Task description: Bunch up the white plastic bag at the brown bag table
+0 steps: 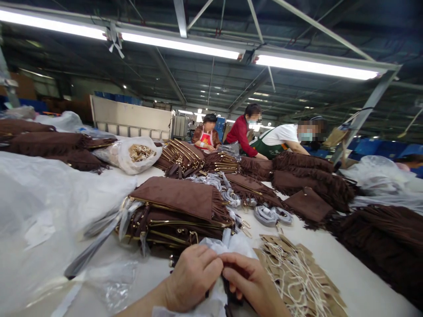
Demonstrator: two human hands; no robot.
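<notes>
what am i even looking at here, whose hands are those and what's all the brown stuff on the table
There is one picture, taken by a camera worn on a person's head, looking forward and down. So the two bare hands at the bottom edge belong to the person wearing it. No machine is involved.

The left hand and right hand meet over crumpled white tissue paper, and their fingers pinch something dark between them; what it is cannot be made out.

They work at a long white table. Just beyond the hands lies a stack of brown fringed bags with gold-coloured zips. To the right is a pile of brown paper tags on white strings. More brown fringed pieces lie further along, and a clear plastic bag sits at the left.

At the far end, three other people are at the same table.
</notes>
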